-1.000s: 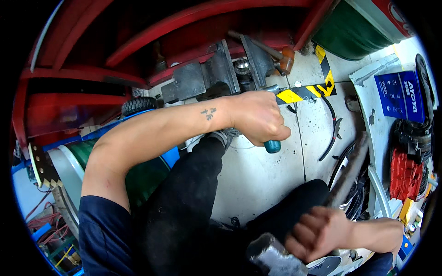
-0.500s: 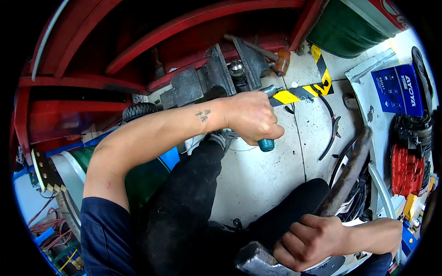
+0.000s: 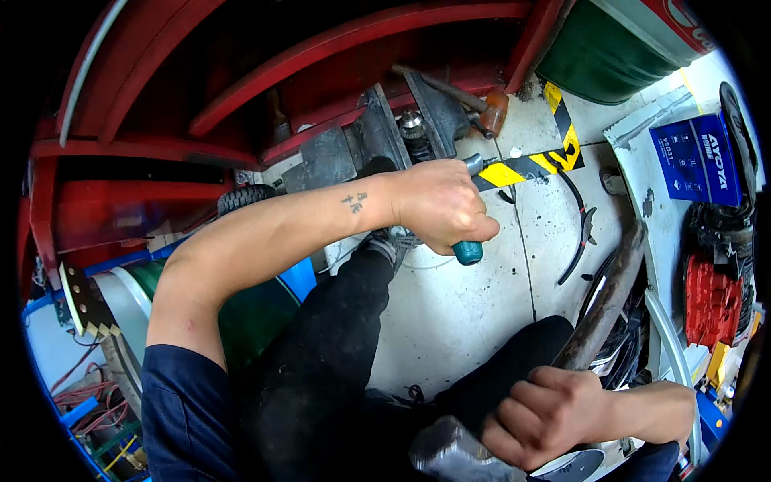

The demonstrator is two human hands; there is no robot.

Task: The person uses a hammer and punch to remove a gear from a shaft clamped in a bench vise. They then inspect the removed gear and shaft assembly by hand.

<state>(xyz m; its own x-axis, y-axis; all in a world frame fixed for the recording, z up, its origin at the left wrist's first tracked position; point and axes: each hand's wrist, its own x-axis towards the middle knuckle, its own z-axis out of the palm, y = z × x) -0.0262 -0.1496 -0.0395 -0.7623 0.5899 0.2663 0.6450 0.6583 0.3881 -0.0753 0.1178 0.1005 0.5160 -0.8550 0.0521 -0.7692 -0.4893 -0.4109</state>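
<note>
Pale floor (image 3: 450, 321) is stretching out below two tight fists, beside a red metal frame (image 3: 353, 28).

The left hand (image 3: 446, 205) is squeezing a green-handled tool (image 3: 468, 253), its handle poking out below and shiny metal peeking out above, maybe so it is staying steady. The right hand (image 3: 546, 418) is gripping a big hammer (image 3: 596, 313) close to its heavy head, which is probably making it easier to steer. Just past the left hand, a grey vise (image 3: 385, 131) is sitting at the floor's far edge, near the frame. Its jaws are standing on both sides of a round metal part (image 3: 412, 120), perhaps to stop it slipping. An orange-headed mallet (image 3: 495, 114) is lying beside the vise, and striped tape (image 3: 499, 173) is marking the floor nearby.
</note>
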